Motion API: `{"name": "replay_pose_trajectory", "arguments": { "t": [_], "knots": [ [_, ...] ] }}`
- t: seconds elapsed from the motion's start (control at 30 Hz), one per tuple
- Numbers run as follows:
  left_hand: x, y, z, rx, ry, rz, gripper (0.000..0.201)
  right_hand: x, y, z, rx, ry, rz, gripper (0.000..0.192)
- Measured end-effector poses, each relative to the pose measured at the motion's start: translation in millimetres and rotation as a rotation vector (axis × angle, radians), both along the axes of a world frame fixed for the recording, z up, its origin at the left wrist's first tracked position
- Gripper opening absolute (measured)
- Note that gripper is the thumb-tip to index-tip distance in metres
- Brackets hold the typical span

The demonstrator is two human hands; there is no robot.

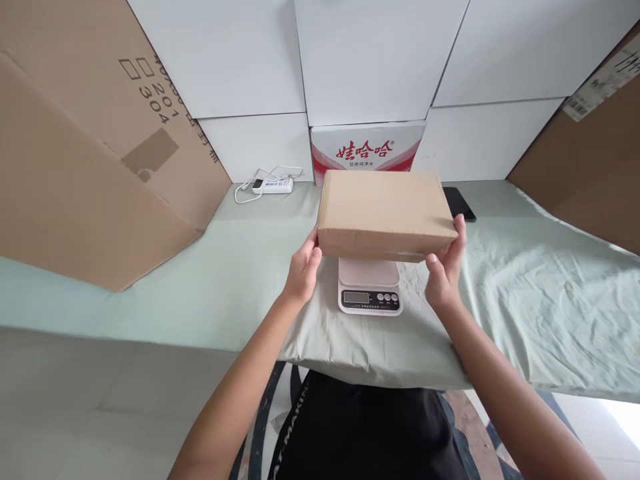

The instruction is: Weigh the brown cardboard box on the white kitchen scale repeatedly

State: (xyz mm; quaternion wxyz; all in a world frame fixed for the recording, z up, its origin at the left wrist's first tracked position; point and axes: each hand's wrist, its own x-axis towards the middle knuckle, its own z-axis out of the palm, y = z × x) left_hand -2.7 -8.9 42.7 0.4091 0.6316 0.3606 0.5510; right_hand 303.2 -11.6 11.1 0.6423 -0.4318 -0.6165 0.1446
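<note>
The left hand (303, 270) and right hand (447, 265) clasped the ends of a plain cardboard box (385, 213), held over a small scale (370, 285) on the cloth-covered surface (540, 293). Set off-centre, it could likely tip. Behind stood a red-and-white carton (367, 152) reading "娃哈哈".

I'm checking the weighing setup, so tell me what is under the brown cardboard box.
Under the cardboard box, held by the left hand and right hand, sits a white digital scale on the green cloth. Its display and buttons show; the back of its platform is covered, so contact cannot be told.
</note>
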Motion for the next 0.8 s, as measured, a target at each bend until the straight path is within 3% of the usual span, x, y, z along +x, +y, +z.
{"name": "replay_pose_trajectory", "arguments": {
  "t": [0.23,0.63,0.8],
  "knots": [
    [0.7,-21.2,-33.3,-0.072,-0.063,0.019,0.083,-3.2,-9.9,-17.5,0.038,0.027,-0.109,0.09],
    [-0.8,-21.5,-37.5,-0.085,-0.042,0.048,0.084,-5.5,-19.5,-14.0,-0.004,-0.022,-0.164,0.077],
    [-0.6,-21.5,-36.6,-0.069,-0.048,0.055,0.079,-3.9,-17.5,-15.5,0.068,-0.052,-0.157,0.068]
  ]
}}
